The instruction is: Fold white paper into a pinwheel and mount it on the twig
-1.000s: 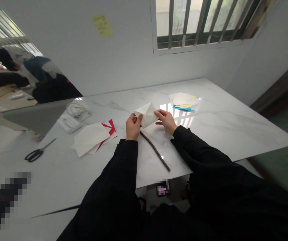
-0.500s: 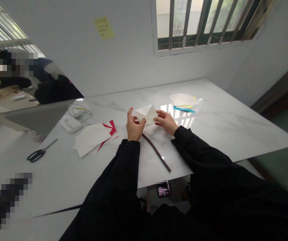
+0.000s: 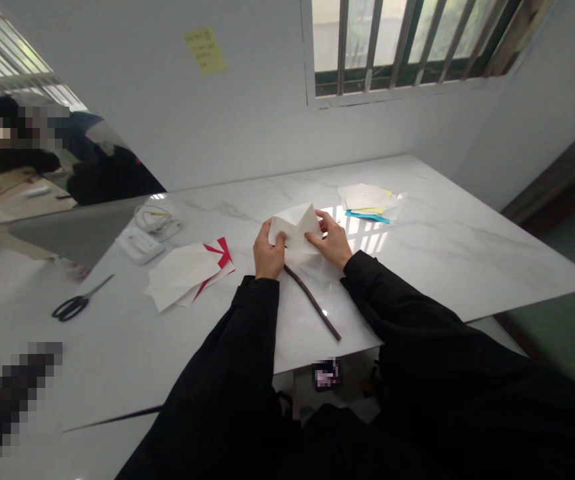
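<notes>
Between my two hands is a folded piece of white paper point(image 3: 295, 227), with a V-shaped dip in its near edge. My left hand point(image 3: 269, 255) grips its left side, thumb on the near face. On the right side, my right hand point(image 3: 333, 240) holds it with the thumb in front and the fingers behind. A thin brown stick point(image 3: 312, 301) lies on the table below the paper, its far end close to my left hand. White paper sheets point(image 3: 180, 273) with red cut paper point(image 3: 225, 253) rest to the left of my hands.
Black-handled scissors point(image 3: 75, 305) and a white box-like device with a coiled cable point(image 3: 140, 245) lie left on the marble-patterned table point(image 3: 467, 247). White, yellow and blue papers point(image 3: 367, 200) sit at the back right. A person point(image 3: 92, 153) is at the far left; a barred window point(image 3: 397, 47) is ahead.
My left fingers have closed in from being raised and spread onto the paper. My right hand has shifted slightly up along its edge, and the paper's folded flaps stand more upright.
</notes>
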The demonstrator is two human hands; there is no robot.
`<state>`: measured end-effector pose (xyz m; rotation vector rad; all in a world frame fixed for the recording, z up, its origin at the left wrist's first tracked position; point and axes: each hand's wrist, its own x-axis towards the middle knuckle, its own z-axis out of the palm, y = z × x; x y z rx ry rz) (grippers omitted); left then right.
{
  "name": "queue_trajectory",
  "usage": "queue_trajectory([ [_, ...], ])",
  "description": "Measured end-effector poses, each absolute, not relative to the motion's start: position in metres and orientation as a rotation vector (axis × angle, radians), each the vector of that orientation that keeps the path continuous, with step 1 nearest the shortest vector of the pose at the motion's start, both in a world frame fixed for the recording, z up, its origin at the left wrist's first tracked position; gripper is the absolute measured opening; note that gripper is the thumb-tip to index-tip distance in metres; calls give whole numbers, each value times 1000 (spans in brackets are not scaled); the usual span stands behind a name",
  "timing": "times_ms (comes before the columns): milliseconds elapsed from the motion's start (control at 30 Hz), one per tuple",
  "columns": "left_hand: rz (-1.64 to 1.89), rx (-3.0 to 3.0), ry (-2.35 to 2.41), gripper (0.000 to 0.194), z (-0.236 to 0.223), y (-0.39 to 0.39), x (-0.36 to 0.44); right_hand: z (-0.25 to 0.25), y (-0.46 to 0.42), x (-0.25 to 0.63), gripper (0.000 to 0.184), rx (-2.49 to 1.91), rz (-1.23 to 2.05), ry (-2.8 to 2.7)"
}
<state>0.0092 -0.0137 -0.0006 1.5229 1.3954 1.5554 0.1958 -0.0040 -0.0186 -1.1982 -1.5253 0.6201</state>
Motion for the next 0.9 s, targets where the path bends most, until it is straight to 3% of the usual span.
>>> queue_trajectory([
  [167,1573,1559,1444,53,1,-15,10,-15,-5,194,41,-1198,626,-1509],
  [300,1612,1509,1369,70,-2,-12,9,-14,-6,194,31,-1181,674,-1483],
  [467,1575,1393,1283,80,-4,-8,10,-13,-6,195,38,-1248,641,-1473],
  [567,1529,1373,1180,94,-4,-7,12,-13,-7,195,27,-1253,634,-1488],
  [633,1519,1353,1140,99,-4,-8,13,-13,-7,194,39,-1237,632,-1529],
  [700,1529,1320,1118,98,-4,-8,14,-14,-8,193,42,-1224,624,-1562],
  [833,1522,1209,1067,81,-5,-8,14,-15,-8,191,23,-1193,666,-1573],
  [900,1526,1169,1072,77,-6,-8,15,-16,-7,191,28,-1184,696,-1568],
])
